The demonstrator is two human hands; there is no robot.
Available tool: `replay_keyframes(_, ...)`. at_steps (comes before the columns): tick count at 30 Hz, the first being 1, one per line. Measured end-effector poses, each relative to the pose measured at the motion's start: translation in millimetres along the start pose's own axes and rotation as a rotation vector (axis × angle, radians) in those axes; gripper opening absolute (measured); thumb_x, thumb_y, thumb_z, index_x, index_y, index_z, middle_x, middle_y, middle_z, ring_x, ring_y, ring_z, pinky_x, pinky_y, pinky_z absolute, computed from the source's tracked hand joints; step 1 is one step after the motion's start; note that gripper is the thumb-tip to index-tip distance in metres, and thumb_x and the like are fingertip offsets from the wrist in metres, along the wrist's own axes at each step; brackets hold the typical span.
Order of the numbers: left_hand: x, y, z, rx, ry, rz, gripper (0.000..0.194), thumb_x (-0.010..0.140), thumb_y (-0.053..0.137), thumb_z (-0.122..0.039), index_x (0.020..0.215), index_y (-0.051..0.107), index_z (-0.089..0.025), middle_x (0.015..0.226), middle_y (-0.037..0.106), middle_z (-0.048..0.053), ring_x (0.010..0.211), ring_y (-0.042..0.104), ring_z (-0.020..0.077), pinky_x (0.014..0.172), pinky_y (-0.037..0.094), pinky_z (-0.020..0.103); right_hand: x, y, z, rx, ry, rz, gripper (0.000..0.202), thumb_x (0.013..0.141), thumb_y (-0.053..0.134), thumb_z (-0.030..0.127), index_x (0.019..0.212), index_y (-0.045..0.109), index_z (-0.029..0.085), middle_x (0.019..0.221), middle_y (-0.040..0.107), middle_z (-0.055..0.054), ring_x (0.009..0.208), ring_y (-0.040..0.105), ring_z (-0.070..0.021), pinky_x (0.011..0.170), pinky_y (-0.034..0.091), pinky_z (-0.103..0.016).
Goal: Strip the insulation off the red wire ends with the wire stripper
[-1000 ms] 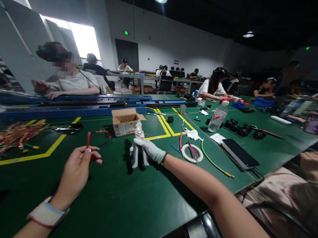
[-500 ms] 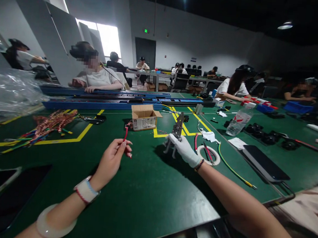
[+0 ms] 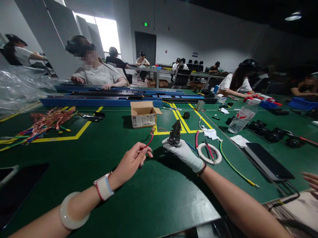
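The left hand, near the centre of the frame, pinches a red wire between thumb and fingers, its frayed end pointing up and away; that light grip seems to leave the end free and visible. To its right, the right hand, in a white glove, is closed around dark pliers, head upright above the fingers, probably so that the tool's head is unobstructed. Whether its tips are parted is hard to tell.

Just beyond, an open cardboard box stands behind the wire's end and could limit reach that way. Right of the glove lie a white ring and a yellow-green cable, which might catch the wrist. Farther out, a bottle stands at upper right, and a copper wire heap lies at left on the green table.
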State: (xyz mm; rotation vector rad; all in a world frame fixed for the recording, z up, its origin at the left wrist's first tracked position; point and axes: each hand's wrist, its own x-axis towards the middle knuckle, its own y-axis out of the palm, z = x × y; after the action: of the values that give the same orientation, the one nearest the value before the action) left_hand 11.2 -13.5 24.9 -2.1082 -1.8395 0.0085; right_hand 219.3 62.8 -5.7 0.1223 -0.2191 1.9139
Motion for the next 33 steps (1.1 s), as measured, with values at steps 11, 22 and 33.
replay_keyframes(11, -5, -8.0, 17, 0.093, -0.053, 0.085, 0.024, 0.093, 0.045, -0.04, 0.093, 0.055, -0.018, 0.075, 0.064, 0.002, 0.058, 0.051, 0.012, 0.053, 0.041, 0.023, -8, -12, 7, -0.264, -0.217, 0.012, 0.029, 0.085, 0.057, 0.036, 0.11, 0.059, 0.021, 0.103, 0.065, -0.004, 0.092, 0.061, -0.0177, 0.086, 0.047, -0.033)
replay_keyframes(22, -4, -13.4, 18, 0.225, 0.038, -0.012, 0.026, 0.093, 0.046, -0.036, 0.097, 0.063, -0.017, 0.085, 0.064, 0.004, 0.077, 0.061, 0.0184, 0.065, 0.046, 0.026, -10, -37, 35, -1.074, -0.567, -0.057, 0.023, 0.084, 0.057, 0.029, 0.105, 0.062, 0.021, 0.099, 0.066, -0.008, 0.091, 0.056, -0.0239, 0.084, 0.04, -0.04)
replay_keyframes(33, -6, -14.7, 27, 0.232, 0.197, -0.196, 0.02, 0.094, 0.047, -0.029, 0.101, 0.063, -0.018, 0.076, 0.057, 0.0, 0.07, 0.056, 0.0136, 0.068, 0.044, 0.024, -18, -33, 27, -0.9, -0.431, -0.177, 0.034, 0.086, 0.053, 0.021, 0.119, 0.052, 0.024, 0.112, 0.064, -0.004, 0.095, 0.063, -0.0184, 0.081, 0.049, -0.029)
